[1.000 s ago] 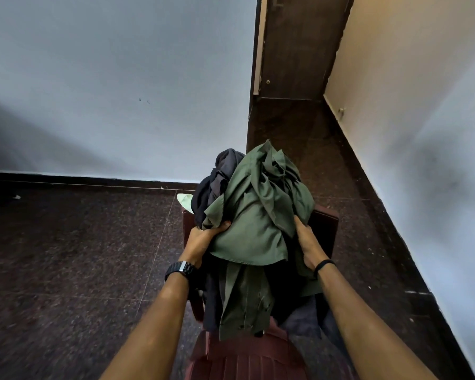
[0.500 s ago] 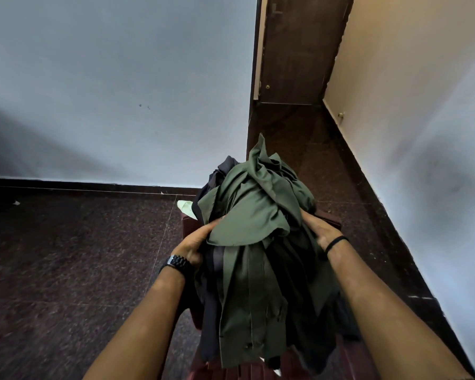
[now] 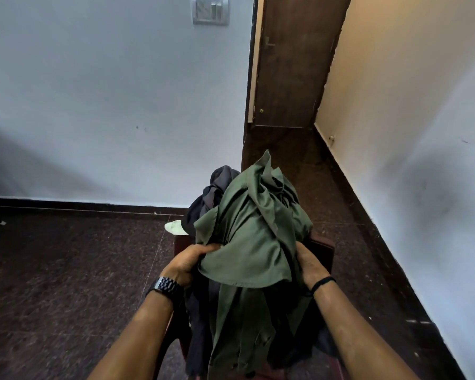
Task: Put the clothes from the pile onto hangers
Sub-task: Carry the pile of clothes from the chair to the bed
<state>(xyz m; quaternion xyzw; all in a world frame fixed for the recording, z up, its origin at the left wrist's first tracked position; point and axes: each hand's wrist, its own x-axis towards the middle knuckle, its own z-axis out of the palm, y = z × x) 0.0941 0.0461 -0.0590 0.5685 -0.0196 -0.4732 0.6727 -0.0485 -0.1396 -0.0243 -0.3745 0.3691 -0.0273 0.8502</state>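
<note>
A bundle of clothes is lifted in front of me, above a dark red plastic chair [image 3: 323, 249]. An olive green shirt [image 3: 254, 237] lies on top and hangs down the front. Dark grey and black garments [image 3: 215, 192] bunch behind it on the left. My left hand [image 3: 188, 263], with a black watch at the wrist, grips the bundle's left side. My right hand [image 3: 309, 263], with a black band at the wrist, presses against its right side. A pale green piece [image 3: 174, 227] pokes out behind the pile at the left. No hanger is in view.
A white wall with a switch plate [image 3: 210, 10] stands ahead on the left. A brown door [image 3: 291, 64] closes a narrow passage ahead, with a cream wall on the right. The floor [image 3: 66, 270] is dark speckled stone.
The bundle stays held in both hands. The view has tilted upward, bringing the switch plate into sight, and the green shirt's folds have shifted slightly.
</note>
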